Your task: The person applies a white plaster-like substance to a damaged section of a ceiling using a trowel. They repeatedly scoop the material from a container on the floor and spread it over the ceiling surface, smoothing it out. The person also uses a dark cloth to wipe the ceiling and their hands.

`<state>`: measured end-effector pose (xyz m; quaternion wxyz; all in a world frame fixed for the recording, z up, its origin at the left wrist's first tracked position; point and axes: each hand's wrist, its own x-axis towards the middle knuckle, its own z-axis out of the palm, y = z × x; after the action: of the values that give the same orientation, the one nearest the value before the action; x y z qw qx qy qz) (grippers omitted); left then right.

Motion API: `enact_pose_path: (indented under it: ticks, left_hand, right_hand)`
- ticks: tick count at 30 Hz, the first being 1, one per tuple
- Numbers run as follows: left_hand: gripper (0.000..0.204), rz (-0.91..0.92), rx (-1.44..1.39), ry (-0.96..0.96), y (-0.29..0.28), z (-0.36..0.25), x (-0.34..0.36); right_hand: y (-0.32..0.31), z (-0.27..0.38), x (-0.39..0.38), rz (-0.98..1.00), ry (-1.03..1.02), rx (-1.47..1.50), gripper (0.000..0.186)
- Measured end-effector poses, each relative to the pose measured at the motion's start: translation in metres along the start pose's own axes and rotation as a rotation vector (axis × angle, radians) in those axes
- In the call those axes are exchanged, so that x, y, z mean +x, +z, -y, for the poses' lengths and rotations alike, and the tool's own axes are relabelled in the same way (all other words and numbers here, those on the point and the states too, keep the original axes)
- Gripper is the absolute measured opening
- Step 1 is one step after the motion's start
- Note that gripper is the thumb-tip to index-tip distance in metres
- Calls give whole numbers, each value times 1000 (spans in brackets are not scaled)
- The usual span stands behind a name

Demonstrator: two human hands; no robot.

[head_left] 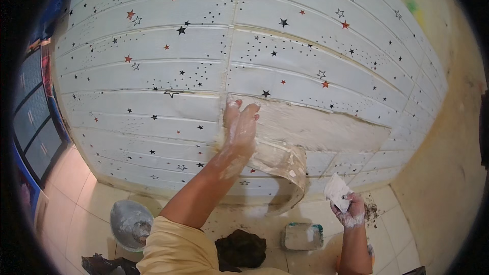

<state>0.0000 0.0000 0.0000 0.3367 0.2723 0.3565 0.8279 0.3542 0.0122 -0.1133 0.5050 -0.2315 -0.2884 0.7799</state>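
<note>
My left hand (242,125), dusted white, is raised to the wall at the left end of a bare, whitish patch (321,127). Its fingers are apart, resting on or close to the surface. Beside that wrist, a loosened strip of wall panel (293,165) hangs down and curls, its back smeared with white. In my right hand (351,211), low and to the right, is a flat white, putty-coated piece (337,192) like a scraper blade. The palm and fingers there are coated white too.
White panelling (153,76) with red and black stars covers the wall. On the tiled floor stand a grey bucket (127,224), a dark crumpled cloth or bag (242,248) and a shallow rectangular tray (304,236). Crumbs (373,211) lie near the right wall.
</note>
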Motion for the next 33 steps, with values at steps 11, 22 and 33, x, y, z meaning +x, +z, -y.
enact_pose_path:
  ticks: [11, 22, 33]
  left_hand:
    - [46, 84, -391, -103, -6, -9, 7]
    - [69, -24, -370, -102, 4, -9, 2]
    - [41, 234, 1026, 1491, 27, 5, -5]
  right_hand:
    - [1, -20, 1, -30, 23, 63, 54]
    - [-15, -18, 6, -8, 47, 55, 55]
    - [-28, -10, 5, -59, 21, 91, 54]
